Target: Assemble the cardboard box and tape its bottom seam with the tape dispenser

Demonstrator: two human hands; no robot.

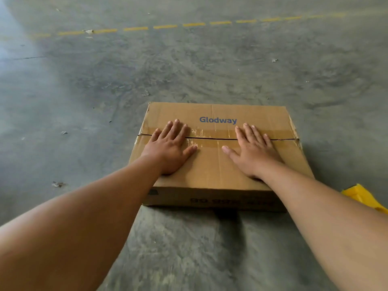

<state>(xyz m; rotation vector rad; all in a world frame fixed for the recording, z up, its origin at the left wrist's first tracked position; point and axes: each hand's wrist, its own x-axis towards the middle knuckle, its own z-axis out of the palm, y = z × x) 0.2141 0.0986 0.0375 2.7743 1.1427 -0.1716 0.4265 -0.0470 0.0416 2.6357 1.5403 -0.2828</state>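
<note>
A brown cardboard box printed "Glodway" stands on the concrete floor with its two flaps folded shut on top. The seam between the flaps runs left to right, with clear tape along it. My left hand lies flat on the left part of the flaps, fingers spread across the seam. My right hand lies flat on the right part, fingers also over the seam. Neither hand holds anything. A yellow object, partly cut off by my right forearm, lies on the floor to the right of the box.
Grey concrete floor stretches all around the box. A dashed yellow line crosses the floor far ahead. Small scraps of paper and tape lie scattered to the left and beyond the box.
</note>
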